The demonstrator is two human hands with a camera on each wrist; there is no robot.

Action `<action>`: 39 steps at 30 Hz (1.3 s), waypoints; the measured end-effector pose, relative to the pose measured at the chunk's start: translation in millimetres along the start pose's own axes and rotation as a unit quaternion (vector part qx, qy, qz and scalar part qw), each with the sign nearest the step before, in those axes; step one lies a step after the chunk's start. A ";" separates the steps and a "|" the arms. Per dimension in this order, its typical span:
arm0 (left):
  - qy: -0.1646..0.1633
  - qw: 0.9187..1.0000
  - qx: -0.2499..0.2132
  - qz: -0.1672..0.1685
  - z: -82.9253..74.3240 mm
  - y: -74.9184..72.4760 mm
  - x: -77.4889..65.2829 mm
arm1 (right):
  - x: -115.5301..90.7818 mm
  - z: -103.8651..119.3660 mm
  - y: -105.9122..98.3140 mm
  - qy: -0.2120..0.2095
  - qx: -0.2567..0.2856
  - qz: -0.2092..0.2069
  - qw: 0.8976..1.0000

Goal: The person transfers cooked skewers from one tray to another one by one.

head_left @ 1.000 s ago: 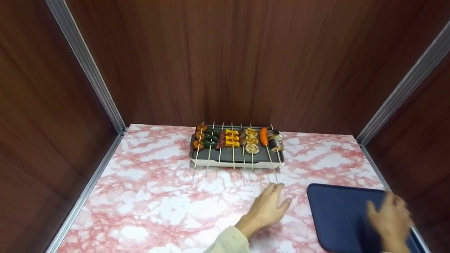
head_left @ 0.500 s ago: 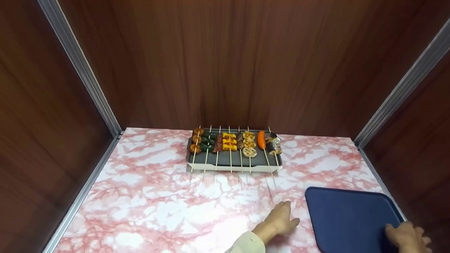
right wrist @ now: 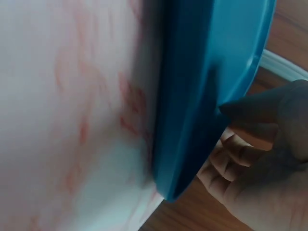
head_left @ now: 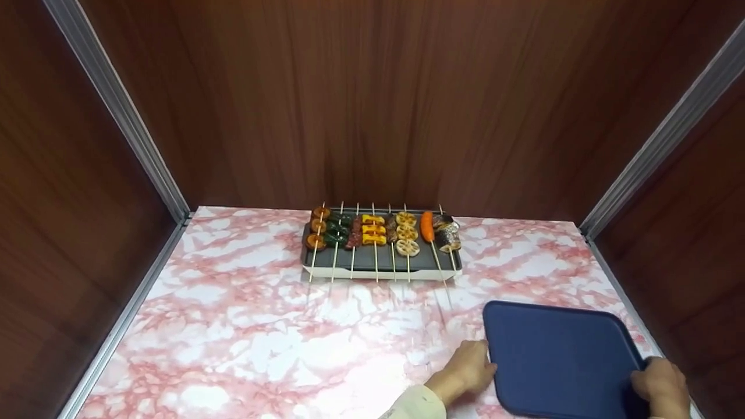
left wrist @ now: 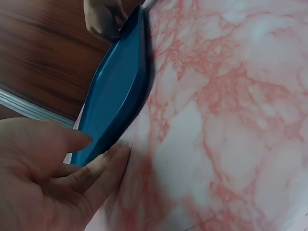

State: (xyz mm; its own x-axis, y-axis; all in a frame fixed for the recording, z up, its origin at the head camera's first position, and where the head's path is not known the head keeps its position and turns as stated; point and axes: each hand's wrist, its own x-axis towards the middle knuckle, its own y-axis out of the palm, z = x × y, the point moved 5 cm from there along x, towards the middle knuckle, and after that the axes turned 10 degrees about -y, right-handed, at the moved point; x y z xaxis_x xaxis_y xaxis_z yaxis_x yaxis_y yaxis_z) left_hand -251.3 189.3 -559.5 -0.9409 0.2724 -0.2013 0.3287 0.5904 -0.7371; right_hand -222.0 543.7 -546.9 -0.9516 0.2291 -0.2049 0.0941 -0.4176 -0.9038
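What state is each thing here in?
Blue tray: a hand at each side; lifted or not, unclear.
Left hand: thumb over the tray's left rim, fingers at its outer side.
Right hand: gripping the right rim.
Grill plate: loaded with skewers; on or off, unclear.
Skewers: eight, side by side.
Sausage: on a slanted stick.

Dark blue tray [head_left: 561, 361], pink-and-white marbled tabletop [head_left: 244, 331], orange sausage [head_left: 428, 226]
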 end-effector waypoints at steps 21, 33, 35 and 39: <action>0.018 0.993 -0.108 -0.040 -0.4 -16.3 -9.1 | -18.2 9.1 -12.4 -0.014 0.018 -0.083 0.996; 0.031 0.993 -0.104 -0.042 33.1 -38.0 -14.3 | -21.7 49.3 -8.1 -0.047 0.011 -0.088 0.995; 0.029 0.993 -0.108 -0.043 40.1 -44.5 -16.4 | -22.3 58.4 -5.6 -0.059 0.012 -0.088 0.994; 0.032 0.992 -0.113 -0.045 55.8 -58.5 -21.4 | -23.2 76.3 0.4 -0.097 0.021 -0.089 0.991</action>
State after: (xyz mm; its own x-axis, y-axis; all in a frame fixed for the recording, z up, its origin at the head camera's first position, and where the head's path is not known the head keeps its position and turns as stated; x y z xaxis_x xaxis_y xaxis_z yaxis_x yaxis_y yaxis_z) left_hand -255.0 106.5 -548.1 -0.9627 0.2540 -0.0937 0.2596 0.7678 -0.5857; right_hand -222.2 471.1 -513.8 -0.9908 0.1303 0.0359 -0.0882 -0.4222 -0.9022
